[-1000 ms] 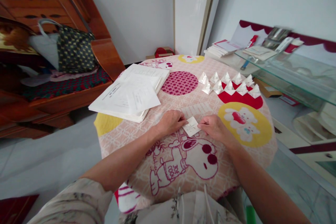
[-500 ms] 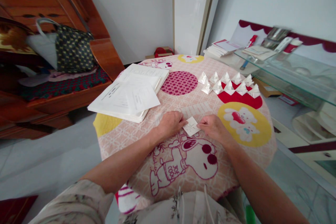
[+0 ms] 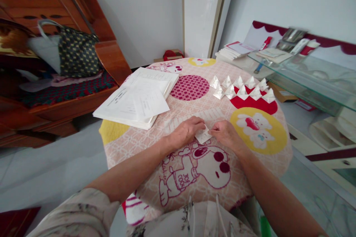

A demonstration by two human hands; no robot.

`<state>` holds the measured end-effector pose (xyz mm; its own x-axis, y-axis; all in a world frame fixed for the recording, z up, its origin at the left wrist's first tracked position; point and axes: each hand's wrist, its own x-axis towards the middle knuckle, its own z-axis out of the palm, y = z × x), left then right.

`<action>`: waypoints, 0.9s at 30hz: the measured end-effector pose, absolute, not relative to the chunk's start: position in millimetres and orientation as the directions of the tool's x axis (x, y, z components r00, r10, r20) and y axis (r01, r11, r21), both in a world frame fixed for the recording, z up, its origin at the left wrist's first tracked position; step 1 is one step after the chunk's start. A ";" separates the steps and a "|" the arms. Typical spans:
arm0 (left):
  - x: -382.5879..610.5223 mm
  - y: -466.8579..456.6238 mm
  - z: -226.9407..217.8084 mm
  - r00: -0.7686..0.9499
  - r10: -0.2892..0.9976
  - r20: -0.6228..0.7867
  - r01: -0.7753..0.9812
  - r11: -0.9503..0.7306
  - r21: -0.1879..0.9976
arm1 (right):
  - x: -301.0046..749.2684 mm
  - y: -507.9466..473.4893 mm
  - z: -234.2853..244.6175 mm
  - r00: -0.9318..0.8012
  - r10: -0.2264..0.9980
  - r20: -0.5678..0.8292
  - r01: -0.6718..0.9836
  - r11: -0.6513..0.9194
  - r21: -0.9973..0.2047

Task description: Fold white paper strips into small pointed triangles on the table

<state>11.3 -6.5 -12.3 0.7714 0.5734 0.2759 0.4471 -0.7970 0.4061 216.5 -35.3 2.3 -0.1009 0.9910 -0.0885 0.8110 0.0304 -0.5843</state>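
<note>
A small white square of folded paper (image 3: 203, 137) lies on the tablecloth in front of me, with faint markings on it. My left hand (image 3: 187, 132) is closed, its fingers at the upper left part of the paper and covering that corner. On the right corner, my right hand (image 3: 224, 132) pinches the paper between thumb and curled fingers. Beyond the right hand stand several folded white paper pieces (image 3: 242, 92) with pointed tips, set out in two rows. To the left lies a stack of printed paper sheets (image 3: 125, 100), with a smaller loose sheet (image 3: 151, 104) on top.
The round table wears a pink patterned tablecloth (image 3: 133, 148) with cartoon figures. A glass shelf (image 3: 314, 77) with a metal pot and other items stands at the right. At the left is a wooden bench (image 3: 108, 57) holding a dotted bag (image 3: 78, 52).
My left hand has shifted slightly up and right, its fingers now over the paper's upper corner. My right hand keeps its place at the right corner.
</note>
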 end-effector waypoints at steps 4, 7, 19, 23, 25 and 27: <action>10.9 -8.1 -11.3 0.877 0.416 0.240 0.314 -0.875 0.368 | 221.1 -36.0 6.2 -0.092 0.970 -0.225 0.749 -0.081 -0.657; 9.9 -10.3 -11.1 0.876 0.424 0.228 0.347 -0.885 0.310 | 227.5 -37.2 9.2 -0.104 0.941 -0.321 0.662 -0.175 -0.729; 10.6 -15.0 -9.2 0.878 0.442 0.184 0.411 -0.893 0.184 | 226.6 -39.9 7.9 -0.108 0.958 -0.267 0.676 -0.126 -0.726; 10.1 -14.6 -9.6 0.903 0.404 0.146 0.397 -0.915 0.076 | 226.2 -40.1 9.3 -0.114 0.961 -0.252 0.681 -0.109 -0.724; 9.9 -14.3 -9.4 0.909 0.396 0.132 0.393 -0.918 0.049 | 226.5 -39.5 10.6 -0.110 0.955 -0.275 0.667 -0.134 -0.733; 10.1 -14.5 -8.4 0.909 0.400 0.121 0.398 -0.917 0.042 | 227.4 -39.0 11.3 -0.096 0.949 -0.301 0.656 -0.167 -0.736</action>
